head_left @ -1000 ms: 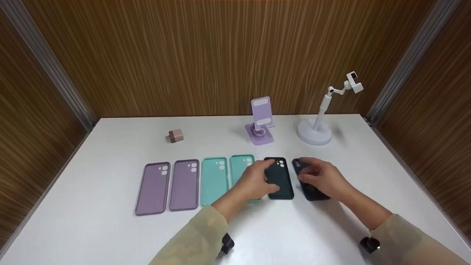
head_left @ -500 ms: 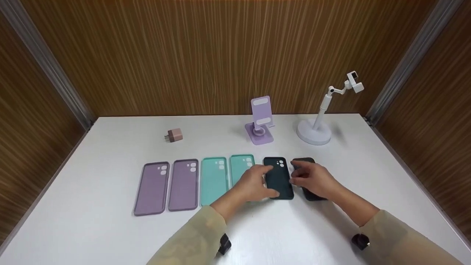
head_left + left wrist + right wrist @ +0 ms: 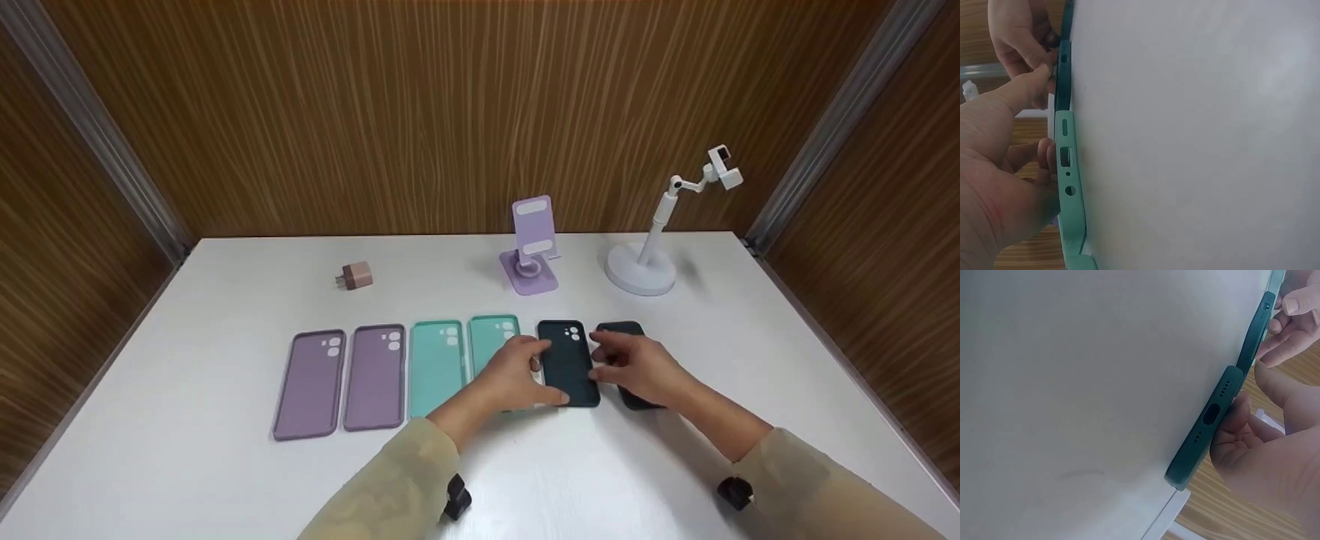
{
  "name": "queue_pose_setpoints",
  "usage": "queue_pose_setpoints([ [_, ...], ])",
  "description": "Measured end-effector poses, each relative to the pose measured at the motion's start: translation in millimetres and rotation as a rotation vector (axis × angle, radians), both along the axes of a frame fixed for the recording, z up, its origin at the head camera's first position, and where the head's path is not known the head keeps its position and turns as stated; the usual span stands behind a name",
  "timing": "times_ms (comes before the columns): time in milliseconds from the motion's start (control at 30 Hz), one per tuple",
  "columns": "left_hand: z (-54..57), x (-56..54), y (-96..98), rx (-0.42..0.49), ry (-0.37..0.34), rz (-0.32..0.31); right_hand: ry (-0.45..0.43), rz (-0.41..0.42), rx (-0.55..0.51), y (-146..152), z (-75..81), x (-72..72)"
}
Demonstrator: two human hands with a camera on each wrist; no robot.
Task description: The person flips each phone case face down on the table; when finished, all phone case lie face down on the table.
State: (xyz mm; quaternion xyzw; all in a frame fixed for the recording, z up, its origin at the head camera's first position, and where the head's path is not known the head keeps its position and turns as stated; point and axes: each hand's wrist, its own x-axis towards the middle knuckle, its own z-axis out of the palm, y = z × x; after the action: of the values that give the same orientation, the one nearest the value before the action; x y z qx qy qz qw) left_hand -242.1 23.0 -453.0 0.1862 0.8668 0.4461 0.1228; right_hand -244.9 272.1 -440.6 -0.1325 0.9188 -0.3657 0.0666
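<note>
Two dark green phone cases lie at the right end of a row on the white table. My left hand [image 3: 517, 373] is at the left side of the inner dark case [image 3: 568, 367], its thumb over the lower edge and its index finger near the upper left edge. From the other side my right hand [image 3: 641, 367] reaches that case's right edge with spread thumb and index fingertips. It covers part of the outer dark case [image 3: 637, 398] beneath it. Under my left hand, a mint phone case [image 3: 487, 341] is partly hidden; its slotted end [image 3: 1072, 219] shows in the left wrist view.
Another mint case [image 3: 437, 367] and two purple cases [image 3: 375, 379] continue the row leftward. Behind stand a purple phone stand [image 3: 534, 232] and a white stand with a jointed arm [image 3: 641, 270]. A pink plug [image 3: 357, 275] lies back left. Wood panels [image 3: 375, 120] enclose the table.
My right hand has moved left from the outer dark case to the inner one's right edge. The outer case now lies straighter. My left hand has shifted only slightly.
</note>
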Motion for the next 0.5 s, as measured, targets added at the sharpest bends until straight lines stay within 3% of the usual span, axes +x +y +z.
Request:
queue_pose_setpoints([
  [500,-4.3,1.3,0.7,-0.032,0.055,-0.027,0.017,0.008,0.03,-0.5,-0.6,-0.7],
])
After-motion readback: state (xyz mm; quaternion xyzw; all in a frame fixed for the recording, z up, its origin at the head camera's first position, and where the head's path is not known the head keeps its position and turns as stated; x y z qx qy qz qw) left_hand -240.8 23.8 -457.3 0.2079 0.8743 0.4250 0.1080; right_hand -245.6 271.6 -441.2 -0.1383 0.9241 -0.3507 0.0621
